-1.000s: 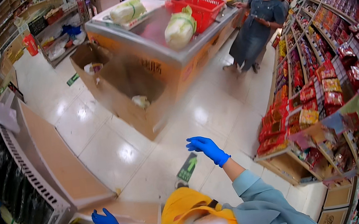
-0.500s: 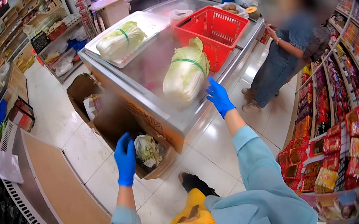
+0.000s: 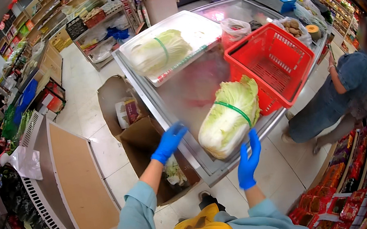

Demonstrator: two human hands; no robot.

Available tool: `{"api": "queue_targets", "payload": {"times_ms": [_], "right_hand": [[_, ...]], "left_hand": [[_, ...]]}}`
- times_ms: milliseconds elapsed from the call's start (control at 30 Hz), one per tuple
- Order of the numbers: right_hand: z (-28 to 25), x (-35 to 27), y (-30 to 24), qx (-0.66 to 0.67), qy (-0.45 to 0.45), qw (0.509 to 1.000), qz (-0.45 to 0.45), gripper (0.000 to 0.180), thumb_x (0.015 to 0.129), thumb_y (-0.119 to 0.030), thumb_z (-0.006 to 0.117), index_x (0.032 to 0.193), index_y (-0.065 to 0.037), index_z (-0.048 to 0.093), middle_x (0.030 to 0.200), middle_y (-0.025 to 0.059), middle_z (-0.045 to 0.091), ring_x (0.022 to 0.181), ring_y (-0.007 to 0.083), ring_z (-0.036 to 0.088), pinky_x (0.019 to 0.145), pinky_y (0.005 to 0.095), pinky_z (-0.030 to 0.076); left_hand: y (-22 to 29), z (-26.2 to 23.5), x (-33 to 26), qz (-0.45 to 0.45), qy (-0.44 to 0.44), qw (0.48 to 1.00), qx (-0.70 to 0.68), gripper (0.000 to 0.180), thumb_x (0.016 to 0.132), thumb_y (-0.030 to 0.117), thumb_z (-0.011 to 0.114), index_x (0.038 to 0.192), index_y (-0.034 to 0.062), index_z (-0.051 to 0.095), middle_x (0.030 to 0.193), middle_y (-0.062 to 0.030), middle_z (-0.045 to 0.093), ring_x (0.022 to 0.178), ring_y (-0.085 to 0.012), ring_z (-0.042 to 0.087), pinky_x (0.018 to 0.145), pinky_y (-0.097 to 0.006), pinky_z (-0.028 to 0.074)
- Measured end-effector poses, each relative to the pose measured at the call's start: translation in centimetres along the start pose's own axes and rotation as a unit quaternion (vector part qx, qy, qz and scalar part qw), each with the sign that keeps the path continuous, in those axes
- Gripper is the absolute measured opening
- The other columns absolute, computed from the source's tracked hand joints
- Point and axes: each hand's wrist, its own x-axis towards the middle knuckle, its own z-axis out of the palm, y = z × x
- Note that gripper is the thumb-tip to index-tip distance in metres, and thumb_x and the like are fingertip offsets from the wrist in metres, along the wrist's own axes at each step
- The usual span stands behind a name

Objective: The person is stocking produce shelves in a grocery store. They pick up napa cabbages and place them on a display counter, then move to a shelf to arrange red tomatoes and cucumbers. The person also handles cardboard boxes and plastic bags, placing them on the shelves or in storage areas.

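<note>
A large napa cabbage [image 3: 218, 130] with a green band round it lies on the glass top of a metal-edged chest [image 3: 181, 98]. My right hand [image 3: 249, 160], in a blue glove, is beside its lower right side, fingers spread, with nothing held; whether a fingertip touches the leaves I cannot tell. Left of the cabbage, over the chest's near-left edge, my left hand [image 3: 169, 143] reaches out, also gloved in blue. Its fingers are stretched and slightly blurred, with nothing in them. A second banded cabbage [image 3: 150, 58] lies in a white foam tray [image 3: 196, 21] farther back.
A red basket [image 3: 297, 75] stands right behind the near cabbage. Open cardboard boxes [image 3: 108, 94] with leafy scraps sit below the chest's left side. Another person [image 3: 332, 103] stands at right near shelves of red packets [image 3: 341, 200]. A tan board [image 3: 79, 176] lies left.
My left hand has moved up and right, from above the cardboard box towards the cabbage. The right hand stays by the cabbage's side, now pointing more upright. The whole view has shifted.
</note>
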Motion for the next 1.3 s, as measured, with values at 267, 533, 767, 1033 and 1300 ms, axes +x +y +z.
{"api": "queue_targets", "payload": {"times_ms": [267, 533, 767, 1033, 1300], "right_hand": [[7.8, -6.6, -3.1, -0.092, -0.342, 0.933, -0.063, 0.031, 0.08, -0.009, 0.06, 0.111, -0.003, 0.058, 0.104, 0.0134, 0.061, 0.092, 0.0293, 0.059, 0.081, 0.0345, 0.045], [22.8, 2.3, -0.2, 0.008, -0.228, 0.962, 0.147, 0.042, 0.086, -0.014, 0.057, 0.124, -0.001, 0.046, 0.122, 0.0125, 0.052, 0.113, 0.0219, 0.05, 0.094, 0.0322, 0.04], [38.0, 18.3, 1.0, 0.317, -0.126, 0.88, 0.33, 0.065, 0.085, -0.049, 0.05, 0.135, -0.011, 0.035, 0.132, 0.01, 0.044, 0.119, 0.0274, 0.042, 0.096, 0.0421, 0.037], [36.3, 16.7, 2.7, 0.474, -0.121, 0.845, 0.217, 0.058, 0.085, -0.049, 0.049, 0.128, -0.009, 0.045, 0.126, 0.0097, 0.05, 0.112, 0.0277, 0.049, 0.098, 0.0389, 0.038], [30.2, 5.6, -6.9, 0.561, -0.21, 0.746, 0.291, 0.053, 0.087, -0.045, 0.044, 0.125, -0.008, 0.048, 0.123, 0.0111, 0.053, 0.108, 0.0281, 0.052, 0.095, 0.0392, 0.041]], "left_hand": [[3.0, -20.4, 16.0, -0.003, 0.228, 0.973, -0.013, 0.075, 0.074, 0.034, 0.072, 0.127, -0.0066, 0.037, 0.12, -0.0189, 0.05, 0.11, -0.0238, 0.048, 0.089, -0.03, 0.041], [3.9, -24.1, 32.1, 0.054, 0.041, 0.987, -0.144, 0.081, 0.073, 0.041, 0.069, 0.13, -0.0064, 0.034, 0.118, -0.0174, 0.051, 0.108, -0.022, 0.05, 0.09, -0.031, 0.041], [3.1, -17.8, 25.4, 0.314, 0.142, 0.938, -0.039, 0.084, 0.061, 0.033, 0.08, 0.126, -0.0006, 0.038, 0.119, -0.0175, 0.05, 0.108, -0.0291, 0.049, 0.091, -0.038, 0.041], [1.9, -15.7, 15.1, 0.429, 0.157, 0.882, 0.114, 0.083, 0.057, 0.034, 0.079, 0.126, 0.0094, 0.041, 0.13, -0.0196, 0.035, 0.123, -0.0408, 0.028, 0.103, -0.051, 0.022], [1.5, -22.8, 0.2, 0.045, 0.16, 0.889, -0.426, 0.054, 0.09, 0.043, 0.045, 0.136, 0.0164, 0.034, 0.121, -0.0063, 0.044, 0.102, -0.0178, 0.048, 0.083, -0.035, 0.044]]}}
